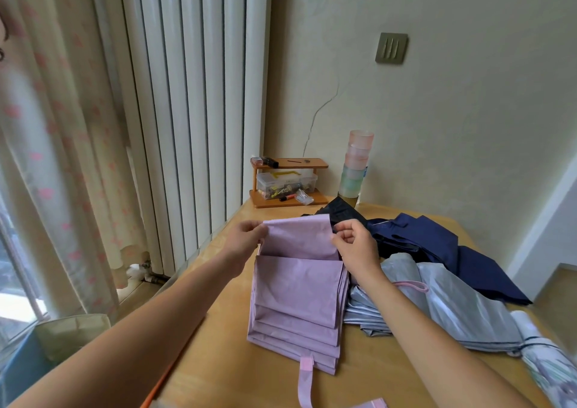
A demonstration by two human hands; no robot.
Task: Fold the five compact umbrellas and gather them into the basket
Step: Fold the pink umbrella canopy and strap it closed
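A lilac umbrella [298, 295] lies on the wooden table [224, 373] with its canopy panels stacked in flat pleats and its strap hanging toward me. My left hand [245, 242] pinches the far left corner of the top panel. My right hand [356, 248] pinches the far right corner of that panel. To the right lie a silver-grey umbrella [446, 301] with a pink loop, a navy umbrella [443, 245], a black one [342, 211] behind, and a white patterned one [549, 364] at the right edge. No basket shows clearly.
A small wooden shelf [288, 201] with a clear plastic box stands at the table's far left corner. A stack of pastel cups [356, 167] stands beside it by the wall. A radiator [187, 95] and curtains flank the table's left side.
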